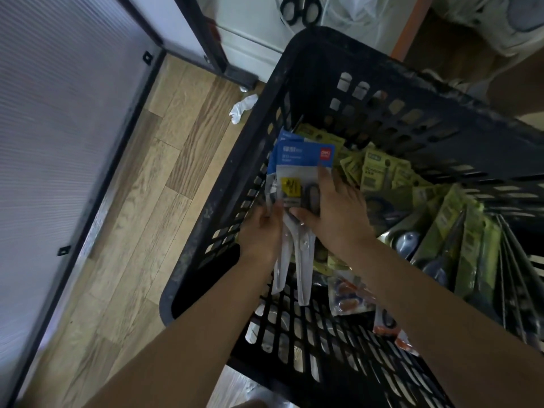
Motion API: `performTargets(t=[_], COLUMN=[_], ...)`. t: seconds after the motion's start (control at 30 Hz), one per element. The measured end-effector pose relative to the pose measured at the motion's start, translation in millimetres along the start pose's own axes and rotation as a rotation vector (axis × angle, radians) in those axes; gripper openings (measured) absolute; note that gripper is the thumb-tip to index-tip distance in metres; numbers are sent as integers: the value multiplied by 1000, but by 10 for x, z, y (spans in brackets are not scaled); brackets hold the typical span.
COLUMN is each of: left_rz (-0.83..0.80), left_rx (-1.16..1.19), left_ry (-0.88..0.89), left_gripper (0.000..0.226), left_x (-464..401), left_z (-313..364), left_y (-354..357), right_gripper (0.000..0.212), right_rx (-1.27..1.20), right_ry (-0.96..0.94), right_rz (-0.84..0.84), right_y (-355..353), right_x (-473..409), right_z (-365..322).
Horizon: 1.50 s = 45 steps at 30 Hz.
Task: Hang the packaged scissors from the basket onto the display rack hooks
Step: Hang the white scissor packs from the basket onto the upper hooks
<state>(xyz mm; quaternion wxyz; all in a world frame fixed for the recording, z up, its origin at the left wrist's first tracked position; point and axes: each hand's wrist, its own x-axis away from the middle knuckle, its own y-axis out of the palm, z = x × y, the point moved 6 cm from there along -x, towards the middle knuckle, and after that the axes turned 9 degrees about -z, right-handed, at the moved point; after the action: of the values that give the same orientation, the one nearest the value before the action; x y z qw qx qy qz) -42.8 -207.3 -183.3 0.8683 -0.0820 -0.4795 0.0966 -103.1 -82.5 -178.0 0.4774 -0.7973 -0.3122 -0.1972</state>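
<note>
Both hands hold a small stack of blue-carded plastic scissors packs [297, 184] above the black slatted plastic basket [382, 92]. Left hand [260, 234] pinches the edge; right hand [338, 216] lies across it, fingers [323, 175] spread. Light, stiff, likely slick film: best gripped by the card tops.

Both forearms are showing bare to the frame edge, with no sleeve visible. The left hand [260, 235] and right hand [338, 214] are wearing nothing.

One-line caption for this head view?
Both hands grip blue-carded packaged scissors over a black slotted plastic basket of yellow-green packs.
</note>
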Motion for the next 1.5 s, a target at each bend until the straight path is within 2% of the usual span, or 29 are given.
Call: performTargets(t=[0.07,0.2,0.3,0.37,0.47,0.6,0.7,0.77,0.83,0.93,1.0,1.17,1.27,1.5], left_rz=[-12,-86,-111,-129,-147,-134,-1,57,45,-60,-106,-136,-141,-131], left_rx=[15,68,154,139,-22,-228,-442,-398,-301,-110,-128,-212,-142,125], left_ry=[-53,-136,-164,-154,-126,-96,3,86,123,89,97,119,90,103], left_gripper=[26,37,37,40,59,59,50,35,26,38,44,34,41,28], left_x=[3,-6,-14,-42,-100,-216,-208,-214,-235,-248,-229,12,293,1326], left_z=[6,64,123,184,263,307,420,524,616,673,675,620,660,1262], left_y=[-24,-10,8,39,73,111,100,104,153,281,330,264,175,-217], right_gripper=[99,92,58,43,31,18,17,16,15,17,18,21,30,20], right_rx=[-148,-479,-700,-762,-792,-765,-770,-748,-740,-792,-849,-1077,-993,-833], right_ry=[43,87,126,147,186,250,240,230,240,251,250,329,317,185], right_rz=[49,88,78,91,126,77,53,66,75,82,69,39,49,87], right_y=[-74,-135,-219,-353,-552,-608,-575,-577,-555,-522,-505,-463,-592,-1535], right_x=[-48,-110,-137,-141,-72,97,137,111,87,91,127,384,633,1206], right_z=[8,55,144,242,417,606,637,634,650,674,666,622,484,-140])
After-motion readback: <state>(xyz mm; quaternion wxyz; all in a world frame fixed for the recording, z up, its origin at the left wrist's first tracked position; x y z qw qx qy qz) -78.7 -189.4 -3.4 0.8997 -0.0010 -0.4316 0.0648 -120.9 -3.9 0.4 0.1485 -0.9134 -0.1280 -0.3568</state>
